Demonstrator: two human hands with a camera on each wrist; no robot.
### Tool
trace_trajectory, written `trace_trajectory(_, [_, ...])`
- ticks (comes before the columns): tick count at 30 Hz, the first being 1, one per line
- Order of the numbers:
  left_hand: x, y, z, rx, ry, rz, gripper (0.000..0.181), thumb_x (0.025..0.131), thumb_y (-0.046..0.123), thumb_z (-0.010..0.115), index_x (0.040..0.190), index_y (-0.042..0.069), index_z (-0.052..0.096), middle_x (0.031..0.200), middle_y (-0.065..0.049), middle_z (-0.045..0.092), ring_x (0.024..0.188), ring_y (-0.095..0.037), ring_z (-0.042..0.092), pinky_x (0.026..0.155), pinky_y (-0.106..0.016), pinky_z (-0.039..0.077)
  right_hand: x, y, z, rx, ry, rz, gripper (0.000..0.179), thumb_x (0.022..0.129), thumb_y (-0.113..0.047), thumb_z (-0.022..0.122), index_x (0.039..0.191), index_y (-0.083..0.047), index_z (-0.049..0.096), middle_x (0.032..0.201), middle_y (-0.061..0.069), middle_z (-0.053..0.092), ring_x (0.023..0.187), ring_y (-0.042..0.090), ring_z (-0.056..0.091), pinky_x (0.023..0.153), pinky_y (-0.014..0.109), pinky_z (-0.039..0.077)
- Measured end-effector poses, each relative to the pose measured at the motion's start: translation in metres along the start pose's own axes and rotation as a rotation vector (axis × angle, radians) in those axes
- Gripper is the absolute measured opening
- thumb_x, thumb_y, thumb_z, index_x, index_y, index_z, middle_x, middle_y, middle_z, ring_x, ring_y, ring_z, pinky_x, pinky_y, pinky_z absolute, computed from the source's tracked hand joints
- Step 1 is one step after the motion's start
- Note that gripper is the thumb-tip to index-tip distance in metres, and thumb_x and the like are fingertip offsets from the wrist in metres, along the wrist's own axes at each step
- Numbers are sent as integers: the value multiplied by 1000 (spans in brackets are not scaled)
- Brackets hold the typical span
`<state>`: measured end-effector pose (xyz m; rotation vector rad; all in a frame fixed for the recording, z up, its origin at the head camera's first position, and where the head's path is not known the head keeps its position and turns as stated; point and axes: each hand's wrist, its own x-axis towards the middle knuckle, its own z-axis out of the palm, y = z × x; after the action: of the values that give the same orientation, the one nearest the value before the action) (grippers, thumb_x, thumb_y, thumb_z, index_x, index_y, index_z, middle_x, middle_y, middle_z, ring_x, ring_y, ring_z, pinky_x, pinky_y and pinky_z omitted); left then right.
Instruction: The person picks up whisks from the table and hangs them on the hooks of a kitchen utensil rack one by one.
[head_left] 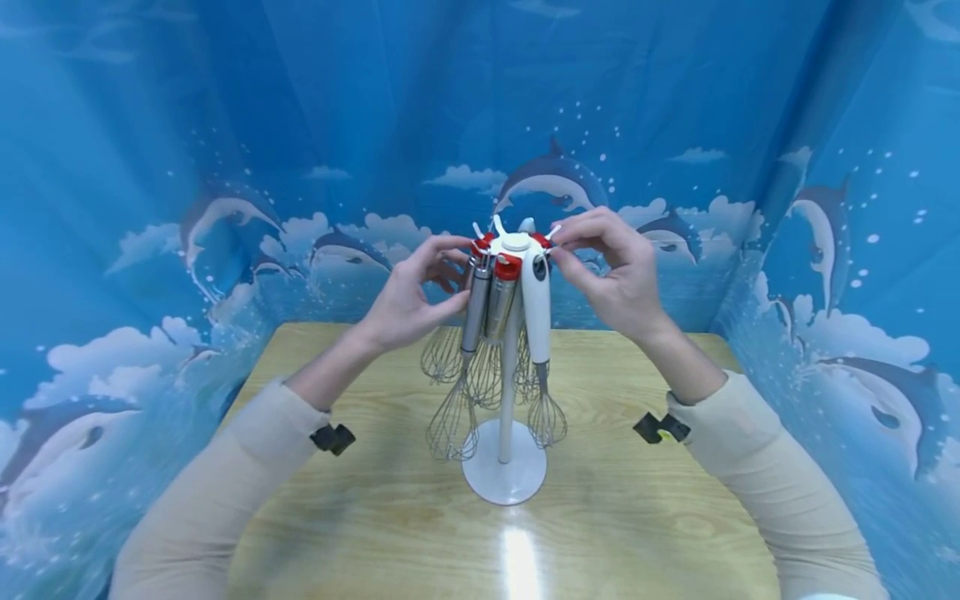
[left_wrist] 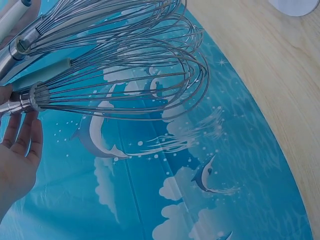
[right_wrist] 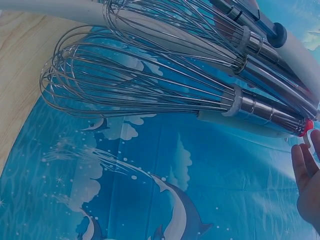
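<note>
Several whisks hang handle-up around a white rotating-style stand [head_left: 506, 433] with a hooked top [head_left: 515, 242]. My left hand [head_left: 412, 292] is at the left side, thumb and fingers around the handle of a steel whisk [left_wrist: 120, 95]. In the left wrist view, its fingers [left_wrist: 22, 140] lie behind the steel collar. My right hand [head_left: 611, 267] is raised at the top's right side, thumb and forefinger pinching the red end of another steel whisk [right_wrist: 145, 80]. A whisk with a white handle [head_left: 536, 308] hangs at the front, beside a red-ended steel handle [head_left: 501, 304].
The stand's round white base rests on a wood-grain table [head_left: 615, 467]. Behind and to both sides hangs a blue curtain [head_left: 360, 108] printed with dolphins and clouds, close behind the whisks.
</note>
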<state>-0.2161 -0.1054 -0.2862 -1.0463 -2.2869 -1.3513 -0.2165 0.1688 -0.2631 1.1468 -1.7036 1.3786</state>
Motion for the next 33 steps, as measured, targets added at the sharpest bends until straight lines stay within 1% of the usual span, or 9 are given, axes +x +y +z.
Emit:
trace_trajectory(4, [-1, 0, 0, -4, -4, -5, 60, 90, -7, 73, 145, 1, 51, 124, -21, 69, 96, -29, 71, 89, -34, 61, 0, 0, 0, -1, -1, -1, 10, 90, 13, 66, 100, 13, 69, 111, -14, 70, 112, 12, 72, 93, 22, 61])
trace_trajectory(8, [-1, -1, 0, -8, -8, -12, 59, 90, -7, 73, 144, 0, 52, 125, -21, 69, 100, -30, 71, 91, -38, 62, 1, 0, 0, -1, 0, -10, 10, 90, 13, 67, 99, 13, 69, 111, -14, 70, 112, 9, 71, 93, 22, 61])
trace_trajectory(15, [-4, -2, -1, -2, -9, -27, 57, 90, -5, 74, 144, 2, 54, 126, -20, 70, 101, -30, 72, 93, -40, 62, 1, 0, 0, 1, 7, -15, 9, 90, 12, 67, 99, 13, 69, 111, -15, 71, 112, 8, 71, 92, 22, 61])
trace_trajectory(25, [-7, -4, -4, 12, -2, -6, 51, 93, 0, 76, 140, 2, 57, 122, -18, 73, 99, -27, 74, 89, -34, 62, 1, -1, -1, -7, 4, -13, 9, 90, 13, 67, 99, 14, 69, 111, -14, 71, 111, 7, 71, 91, 21, 61])
trace_trajectory(30, [-9, -3, -5, 11, -1, -12, 48, 93, 2, 76, 138, 2, 59, 121, -18, 74, 99, -26, 74, 88, -31, 62, 1, -1, -1, -8, 2, -6, 9, 91, 12, 68, 99, 13, 70, 111, -15, 71, 108, 13, 72, 90, 21, 61])
trace_trajectory(33, [-11, -3, -6, 13, 5, -13, 47, 93, 4, 77, 136, 2, 61, 121, -16, 75, 100, -25, 75, 87, -27, 61, 1, -2, -1, -8, -2, -4, 9, 91, 11, 69, 99, 12, 70, 111, -15, 71, 108, 14, 72, 89, 21, 61])
